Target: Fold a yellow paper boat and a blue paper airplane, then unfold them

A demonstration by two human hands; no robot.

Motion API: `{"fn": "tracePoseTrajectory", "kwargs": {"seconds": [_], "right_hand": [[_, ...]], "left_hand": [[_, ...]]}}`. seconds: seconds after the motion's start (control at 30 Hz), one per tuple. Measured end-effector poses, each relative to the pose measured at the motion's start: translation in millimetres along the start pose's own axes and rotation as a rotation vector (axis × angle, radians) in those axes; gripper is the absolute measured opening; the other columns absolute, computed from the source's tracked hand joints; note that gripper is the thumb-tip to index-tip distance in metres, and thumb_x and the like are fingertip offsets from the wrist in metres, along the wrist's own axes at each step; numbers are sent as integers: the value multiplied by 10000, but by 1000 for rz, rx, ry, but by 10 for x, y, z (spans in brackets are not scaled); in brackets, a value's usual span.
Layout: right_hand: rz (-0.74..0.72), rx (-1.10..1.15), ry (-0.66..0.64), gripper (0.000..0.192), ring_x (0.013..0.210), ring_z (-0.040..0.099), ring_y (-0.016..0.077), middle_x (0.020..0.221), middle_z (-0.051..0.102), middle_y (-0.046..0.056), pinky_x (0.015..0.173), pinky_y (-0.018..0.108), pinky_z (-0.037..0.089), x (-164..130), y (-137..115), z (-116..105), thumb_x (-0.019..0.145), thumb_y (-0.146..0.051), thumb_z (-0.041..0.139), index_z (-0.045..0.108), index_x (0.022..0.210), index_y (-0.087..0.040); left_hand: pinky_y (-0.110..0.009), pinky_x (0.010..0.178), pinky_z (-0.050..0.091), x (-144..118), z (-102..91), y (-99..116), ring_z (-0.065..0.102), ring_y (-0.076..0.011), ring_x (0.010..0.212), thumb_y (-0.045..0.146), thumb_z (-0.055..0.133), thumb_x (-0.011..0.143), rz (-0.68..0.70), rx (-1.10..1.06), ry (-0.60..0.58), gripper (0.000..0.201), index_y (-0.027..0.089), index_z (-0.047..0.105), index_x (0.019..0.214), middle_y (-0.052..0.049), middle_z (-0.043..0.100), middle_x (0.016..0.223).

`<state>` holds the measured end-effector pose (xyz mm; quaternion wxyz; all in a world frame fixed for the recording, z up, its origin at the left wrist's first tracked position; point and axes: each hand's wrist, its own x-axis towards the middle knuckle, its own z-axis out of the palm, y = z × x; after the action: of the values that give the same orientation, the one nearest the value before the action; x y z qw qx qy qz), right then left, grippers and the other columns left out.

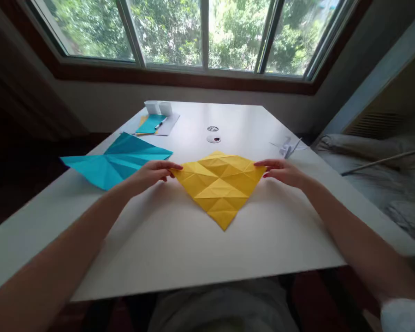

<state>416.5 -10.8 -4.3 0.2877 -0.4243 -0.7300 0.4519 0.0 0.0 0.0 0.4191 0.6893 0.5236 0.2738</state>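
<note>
A yellow sheet of origami paper [218, 184], crossed by many creases, lies turned cornerwise in front of me with one corner pointing my way. My left hand [155, 171] pinches its left corner between thumb and fingers. Its right corner is gripped the same way by my right hand [283, 172]. The sheet looks slightly raised at the held corners. To the left, close to my left hand, rests a larger-looking blue creased sheet of paper [114, 161], its folds standing up a little from the table.
The white table [200, 258] stretches toward the window. At its far left are white boxes [158, 108], a stack of coloured paper [150, 124] and a pen [161, 123]. A folded white paper figure [287, 147] sits at the right. Two round objects [213, 139] lie mid-table.
</note>
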Motion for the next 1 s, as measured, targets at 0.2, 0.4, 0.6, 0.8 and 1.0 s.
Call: {"fn": "tracePoseTrajectory", "kwargs": {"seconds": [0.2, 0.4, 0.6, 0.8, 1.0], "right_hand": [[-266, -476, 183, 263, 868, 589, 197, 969, 615, 66, 751, 341, 504, 39, 39, 116, 729, -266, 616, 665, 986, -243], [-355, -444, 406, 141, 916, 571, 208, 960, 582, 71, 825, 372, 477, 97, 20, 216, 721, -361, 659, 690, 770, -232], [-111, 348, 477, 191, 694, 618, 135, 754, 654, 6, 664, 279, 529, 117, -176, 289, 682, -378, 700, 640, 734, -204], [84, 562, 377, 249, 761, 641, 143, 850, 678, 34, 688, 263, 540, 101, -281, 302, 675, -372, 707, 652, 838, -192], [266, -65, 326, 426, 654, 624, 163, 770, 676, 54, 565, 270, 514, 94, -55, 229, 685, -409, 677, 596, 1027, -169]], "left_hand": [[-318, 726, 495, 40, 35, -41, 586, -229, 905, 343, 598, 672, 253, 252, 63, 393, 193, 651, 1031, -75, 641, 1060], [-265, 621, 482, 63, 105, -7, 571, -189, 812, 448, 659, 661, 330, 143, 258, 305, 182, 702, 804, -80, 613, 951], [-211, 609, 486, 39, 157, 139, 605, -125, 748, 329, 703, 675, 121, -507, 328, 238, 182, 643, 852, -28, 645, 864], [-219, 617, 503, 5, 181, 259, 612, -115, 690, 180, 699, 649, -60, -771, 275, 217, 146, 625, 850, -34, 639, 803], [-302, 591, 477, 11, 158, 84, 586, -185, 674, 325, 666, 663, -63, 123, 220, 386, 156, 588, 1001, -50, 622, 752]]}}
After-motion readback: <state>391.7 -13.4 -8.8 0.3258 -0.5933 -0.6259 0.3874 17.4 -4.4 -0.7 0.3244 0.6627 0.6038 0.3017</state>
